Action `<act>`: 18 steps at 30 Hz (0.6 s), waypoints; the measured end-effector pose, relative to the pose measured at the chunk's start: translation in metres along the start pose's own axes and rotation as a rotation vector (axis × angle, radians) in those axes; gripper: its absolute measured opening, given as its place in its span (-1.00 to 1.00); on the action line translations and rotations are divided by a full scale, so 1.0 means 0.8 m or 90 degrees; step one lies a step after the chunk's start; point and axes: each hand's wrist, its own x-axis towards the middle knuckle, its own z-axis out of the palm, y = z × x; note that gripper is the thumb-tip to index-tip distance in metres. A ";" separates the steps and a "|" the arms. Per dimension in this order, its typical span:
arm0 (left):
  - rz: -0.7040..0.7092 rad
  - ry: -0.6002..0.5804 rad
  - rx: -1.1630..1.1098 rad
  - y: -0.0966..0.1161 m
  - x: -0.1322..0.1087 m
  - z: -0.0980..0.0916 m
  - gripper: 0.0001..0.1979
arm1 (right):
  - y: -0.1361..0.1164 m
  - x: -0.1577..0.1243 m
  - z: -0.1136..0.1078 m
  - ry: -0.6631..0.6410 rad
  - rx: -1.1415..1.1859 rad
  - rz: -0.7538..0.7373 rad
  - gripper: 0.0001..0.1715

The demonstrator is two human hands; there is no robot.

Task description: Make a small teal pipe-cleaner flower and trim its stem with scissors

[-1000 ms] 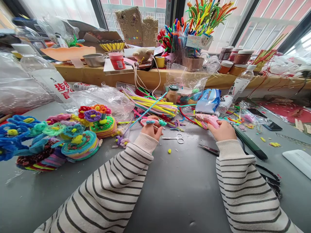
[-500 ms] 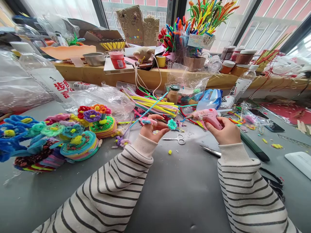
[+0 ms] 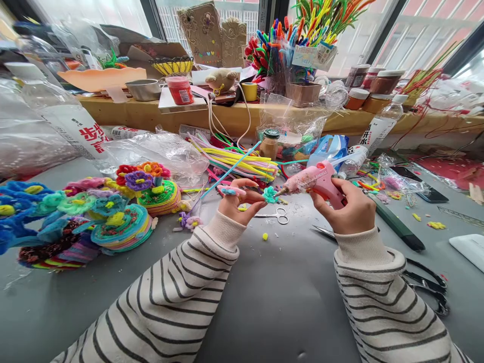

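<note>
My left hand [image 3: 242, 201] pinches a small turquoise pipe-cleaner flower [image 3: 270, 194] between thumb and fingertips. A pink and blue fuzzy piece [image 3: 229, 190] shows at the back of that hand's fingers. In my right hand [image 3: 348, 206] is a pink hot glue gun [image 3: 321, 181], its nozzle pointing left, right at the flower; whether it touches cannot be made out. Small silver scissors [image 3: 278, 216] lie on the table below the flower, with a yellow fuzzy bit [image 3: 265, 236] in front of them.
Finished pipe-cleaner flowers [image 3: 139, 180] and coiled round bases [image 3: 123, 229] crowd the left. Behind the hands lie a bundle of pipe cleaners [image 3: 242, 164] and a small jar [image 3: 269, 144]. Black-handled scissors [image 3: 427, 285], a dark green tool [image 3: 401, 227] and a phone [image 3: 431, 194] lie on the right.
My right hand has brought the glue gun left and tilted it, so its nozzle is now at the turquoise flower. My left hand stays nearly in place.
</note>
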 end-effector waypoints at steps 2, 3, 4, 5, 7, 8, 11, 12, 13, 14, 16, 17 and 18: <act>0.008 0.001 0.006 -0.001 0.000 0.000 -0.66 | -0.001 0.000 0.000 -0.005 0.001 -0.006 -0.52; 0.011 0.000 0.005 -0.001 -0.001 0.000 -0.66 | -0.001 0.000 0.000 -0.004 0.002 -0.009 -0.53; 0.012 -0.001 0.004 -0.001 -0.001 0.000 -0.67 | -0.001 0.000 0.000 -0.003 0.002 -0.011 -0.53; 0.013 -0.001 0.005 -0.001 -0.001 0.000 -0.67 | -0.001 0.000 -0.001 -0.002 0.001 -0.013 -0.54; 0.014 -0.002 0.008 -0.001 -0.002 0.001 -0.67 | -0.002 0.000 0.000 0.002 -0.005 -0.015 -0.54; 0.014 -0.003 0.010 0.000 -0.002 0.000 -0.68 | -0.002 0.000 0.000 0.003 -0.009 -0.015 -0.54; 0.014 -0.007 0.016 0.000 -0.002 0.000 -0.67 | -0.002 0.000 0.000 0.012 -0.014 -0.020 -0.54; 0.015 -0.010 0.018 0.000 -0.001 0.000 -0.66 | -0.002 0.000 0.000 0.017 -0.015 -0.023 -0.54; 0.018 -0.012 0.023 0.000 -0.001 0.000 -0.66 | -0.002 -0.001 0.000 0.020 -0.018 -0.025 -0.54; 0.023 -0.011 0.029 -0.001 -0.001 -0.001 -0.66 | -0.002 -0.001 0.000 0.022 -0.024 -0.025 -0.54; 0.036 -0.005 0.042 -0.001 -0.001 -0.001 -0.69 | -0.003 -0.001 -0.001 0.021 -0.038 -0.022 -0.53; 0.042 0.000 0.048 -0.002 -0.001 -0.001 -0.70 | -0.003 -0.001 -0.001 0.021 -0.045 -0.020 -0.53; 0.047 0.005 0.051 -0.002 -0.001 0.000 -0.72 | -0.004 -0.002 -0.001 0.023 -0.051 -0.019 -0.53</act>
